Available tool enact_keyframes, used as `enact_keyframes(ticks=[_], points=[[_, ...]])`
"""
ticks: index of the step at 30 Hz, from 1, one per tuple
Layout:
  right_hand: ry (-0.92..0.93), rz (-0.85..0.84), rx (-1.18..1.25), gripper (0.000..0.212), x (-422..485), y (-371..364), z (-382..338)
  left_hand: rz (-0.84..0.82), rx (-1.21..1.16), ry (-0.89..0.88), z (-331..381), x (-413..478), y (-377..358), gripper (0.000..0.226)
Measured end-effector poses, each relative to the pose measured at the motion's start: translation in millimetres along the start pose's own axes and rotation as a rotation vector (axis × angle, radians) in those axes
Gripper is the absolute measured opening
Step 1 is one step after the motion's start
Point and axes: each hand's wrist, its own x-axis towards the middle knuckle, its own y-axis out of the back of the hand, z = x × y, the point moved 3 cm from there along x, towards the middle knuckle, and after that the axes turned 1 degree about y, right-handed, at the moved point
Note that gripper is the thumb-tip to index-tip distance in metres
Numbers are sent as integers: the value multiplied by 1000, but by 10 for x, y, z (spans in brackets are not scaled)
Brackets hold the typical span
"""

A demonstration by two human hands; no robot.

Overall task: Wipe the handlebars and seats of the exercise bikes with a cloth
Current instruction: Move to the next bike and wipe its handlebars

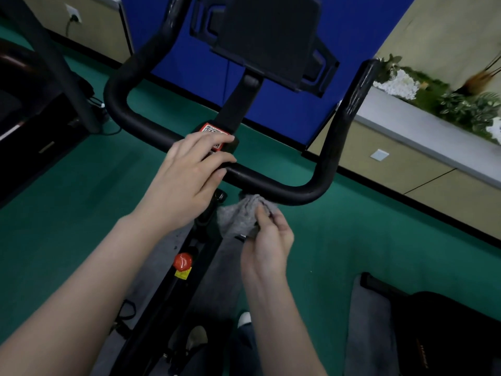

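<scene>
The black U-shaped handlebar [284,188] of an exercise bike fills the middle of the view, with a dark tablet holder [268,36] above its stem. My left hand [189,172] rests on the centre of the bar with straight fingers, over a red QR sticker [212,130]. My right hand [268,240] pinches a grey cloth [241,215] bunched just under the bar's right half, its top touching the bar. No seat is in view.
A red knob [183,261] sits on the bike frame [195,280] below my hands. Another dark machine [35,99] stands at the left, and a grey-and-black object [406,327] at lower right. Green floor surrounds the bike; a blue panel [195,58] and planter ledge [423,115] lie beyond.
</scene>
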Motion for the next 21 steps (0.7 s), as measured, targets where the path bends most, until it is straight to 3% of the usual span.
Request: enact_keyframes(ticks=[3, 7, 12, 21], points=[[61, 73, 43, 11, 10, 177, -148, -2, -2, -7, -4, -3, 5, 33], [292, 218, -3, 21, 84, 349, -419, 49, 44, 4, 86, 4, -12, 36], [585, 339, -276, 19, 29, 243, -322, 61, 126, -45, 299, 48, -149, 41], [1120, 245, -694, 25, 130, 225, -627, 101, 128, -44, 269, 75, -206, 42]])
